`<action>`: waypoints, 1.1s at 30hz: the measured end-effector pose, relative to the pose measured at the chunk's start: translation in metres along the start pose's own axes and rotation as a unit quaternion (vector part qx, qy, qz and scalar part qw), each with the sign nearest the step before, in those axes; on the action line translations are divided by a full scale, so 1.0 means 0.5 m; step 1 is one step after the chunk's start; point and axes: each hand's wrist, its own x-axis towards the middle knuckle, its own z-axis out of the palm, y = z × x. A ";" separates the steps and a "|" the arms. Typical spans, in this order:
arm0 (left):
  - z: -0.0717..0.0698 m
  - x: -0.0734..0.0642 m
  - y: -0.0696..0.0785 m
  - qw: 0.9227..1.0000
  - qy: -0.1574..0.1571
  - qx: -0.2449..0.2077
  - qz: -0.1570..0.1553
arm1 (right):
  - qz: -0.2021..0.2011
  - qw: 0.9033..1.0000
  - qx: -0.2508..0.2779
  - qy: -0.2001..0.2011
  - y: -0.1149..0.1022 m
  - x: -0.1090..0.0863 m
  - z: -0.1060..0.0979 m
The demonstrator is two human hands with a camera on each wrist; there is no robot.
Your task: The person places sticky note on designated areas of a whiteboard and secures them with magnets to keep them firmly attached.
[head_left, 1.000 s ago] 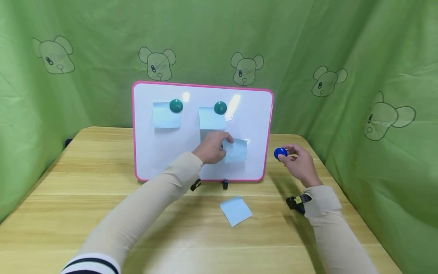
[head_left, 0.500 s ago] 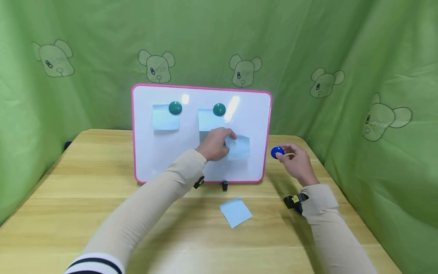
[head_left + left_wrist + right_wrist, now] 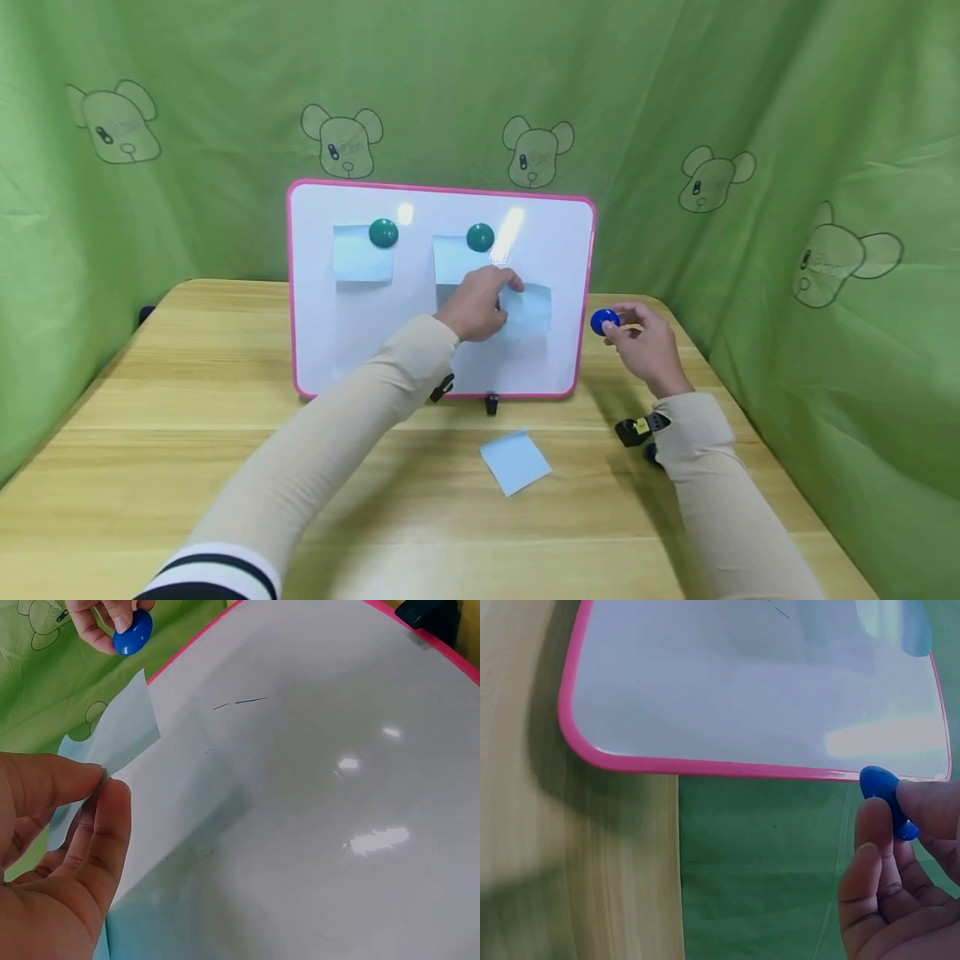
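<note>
My left hand (image 3: 474, 304) pinches the left edge of a light blue sticky note (image 3: 531, 312) between thumb and forefinger. In the left wrist view the note (image 3: 129, 726) stands out from the whiteboard, curling a little. To the right of the board, my right hand (image 3: 651, 348) holds a round blue magnet (image 3: 604, 322) by its rim. The right wrist view shows that magnet (image 3: 879, 784) between thumb and fingers, overlapping the pink frame. On the whiteboard (image 3: 360, 342), a green magnet (image 3: 383, 233) and another green magnet (image 3: 480, 237) each sit at a note's upper right corner.
One more blue sticky note (image 3: 515, 462) lies on the wooden table (image 3: 420, 517) in front of the board. A black stand foot (image 3: 492, 404) shows under the pink frame. Partly behind the right wrist is a dark blue thing (image 3: 652, 455). Green curtain (image 3: 442, 75) surrounds the table.
My left hand has risen and shifted slightly right with the sticky note. My right hand has moved a little up and left, bringing the blue magnet nearer the board's right edge.
</note>
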 end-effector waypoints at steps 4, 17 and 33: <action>0.001 0.002 0.003 1.000 0.002 -0.001 0.007 | -0.005 1.000 0.013 0.003 -0.006 0.004 0.001; -0.013 0.016 0.023 0.999 0.016 0.025 0.023 | 0.001 0.999 0.040 0.025 -0.033 0.021 0.008; -0.025 0.056 0.027 0.999 0.030 0.025 0.013 | -0.010 0.996 0.071 0.054 -0.064 0.046 0.028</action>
